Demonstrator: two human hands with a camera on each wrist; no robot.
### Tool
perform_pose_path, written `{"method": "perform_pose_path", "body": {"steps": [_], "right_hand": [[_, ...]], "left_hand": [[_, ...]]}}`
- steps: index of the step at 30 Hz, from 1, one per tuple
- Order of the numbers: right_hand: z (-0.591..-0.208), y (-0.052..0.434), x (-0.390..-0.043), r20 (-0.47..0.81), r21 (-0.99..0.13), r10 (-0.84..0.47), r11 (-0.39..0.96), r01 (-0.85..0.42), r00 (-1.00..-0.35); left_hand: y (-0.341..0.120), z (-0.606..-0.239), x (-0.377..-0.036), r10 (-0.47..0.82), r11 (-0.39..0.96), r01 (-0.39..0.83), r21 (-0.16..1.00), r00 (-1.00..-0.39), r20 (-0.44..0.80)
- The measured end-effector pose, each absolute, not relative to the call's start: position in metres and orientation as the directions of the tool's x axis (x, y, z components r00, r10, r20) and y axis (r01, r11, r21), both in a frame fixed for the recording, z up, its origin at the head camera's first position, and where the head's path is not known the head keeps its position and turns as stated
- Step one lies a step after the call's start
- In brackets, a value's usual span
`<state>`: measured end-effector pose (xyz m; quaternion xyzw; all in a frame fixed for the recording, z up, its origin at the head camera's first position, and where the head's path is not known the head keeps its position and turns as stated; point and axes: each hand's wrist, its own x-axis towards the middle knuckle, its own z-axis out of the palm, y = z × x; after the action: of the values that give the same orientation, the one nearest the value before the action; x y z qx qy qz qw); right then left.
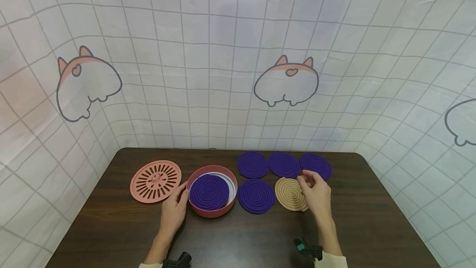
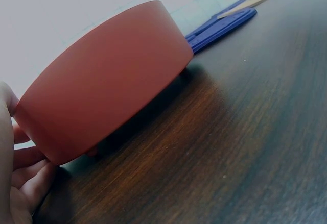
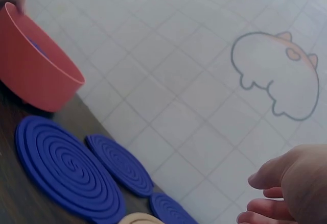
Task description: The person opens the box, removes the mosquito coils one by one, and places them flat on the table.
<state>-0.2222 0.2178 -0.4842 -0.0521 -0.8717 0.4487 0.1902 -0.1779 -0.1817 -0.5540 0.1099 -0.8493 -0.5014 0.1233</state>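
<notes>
The red bowl (image 1: 212, 212) sits on the dark worktop (image 1: 111, 226) in front of me, slightly left of centre, with one purple coil (image 1: 209, 192) lying flat inside it. My left hand (image 1: 174, 210) rests against the bowl's left wall, fingers loosely laid along the outside; the left wrist view shows the bowl's wall (image 2: 107, 81) close against my fingers (image 2: 23, 157), but I cannot tell how firm that grip is. My right hand (image 1: 316, 191) hovers over the right edge of the tan coil (image 1: 291, 193), fingers bent and relaxed, holding nothing that I can see; in the right wrist view my fingers (image 3: 273, 175) hang in the air, clear of the coils below. Just right of the bowl lies a purple coil (image 1: 256, 196), touching or nearly touching the tan one. Behind these, three more purple coils form a row along the far edge: one on the left (image 1: 252, 165), one in the middle (image 1: 284, 164) and one on the right (image 1: 316, 165), just beyond my right fingertips. Left of the bowl, near my left hand, a pink slotted lid (image 1: 155, 181) lies flat. A checked cloth (image 1: 223, 53) with cartoon drawings hangs behind the worktop.
</notes>
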Motion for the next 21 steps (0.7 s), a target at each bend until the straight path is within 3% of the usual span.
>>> {"method": "perform_pose_path", "body": {"steps": [21], "right_hand": [[-0.472, 0.183, -0.225, 0.296, -0.825, 0.208, 0.548, -0.139, -0.932]], "left_hand": [[-0.181, -0.554, -0.178, -0.315, 0.456, -0.073, 0.887, -0.945, 0.084]]}}
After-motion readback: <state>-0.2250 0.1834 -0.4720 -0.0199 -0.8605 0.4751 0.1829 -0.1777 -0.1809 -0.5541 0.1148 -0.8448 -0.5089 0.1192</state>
